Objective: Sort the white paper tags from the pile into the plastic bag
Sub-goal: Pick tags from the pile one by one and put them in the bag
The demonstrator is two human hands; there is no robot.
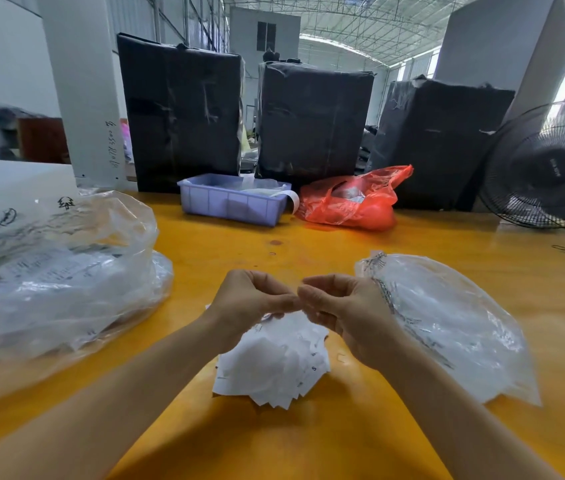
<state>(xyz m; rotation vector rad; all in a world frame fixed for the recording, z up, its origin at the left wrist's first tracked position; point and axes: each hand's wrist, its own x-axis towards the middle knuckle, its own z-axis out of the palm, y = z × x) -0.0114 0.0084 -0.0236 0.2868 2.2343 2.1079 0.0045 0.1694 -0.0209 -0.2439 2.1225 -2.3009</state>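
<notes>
From the head view we take the pile of white paper tags (274,362) as our landmark, lying on the yellow bench (308,441) straight below both hands. Our left hand (251,299) and right hand (340,313) meet just above the pile, fingertips curled inward and touching; we judge they are pinching tags lifted off the top, though the hands are blurred and what sits between the fingers is too faint to make out, so we cannot tell for certain that either hand grasps a tag. Holding the hands close over the pile probably keeps loose tags from scattering while they are separated. Just right of the pile lies a clear plastic bag (447,323), flat on the bench, its near edge behind the right hand's wrist; that closeness suggests it is the receiving bag. Whether it already holds tags we cannot say, since its film looks white all over. Left of the pile, a little farther off, sits a larger crumpled clear bag (63,271) with printed paper showing dimly inside. Beyond the pile stand a pale blue tray (229,202) and a red plastic bag (353,199), backed by black wrapped bundles (312,123); a fan (547,164) far to the right is cut off by the frame edge. The far part of the pile is hidden under the hands.
</notes>
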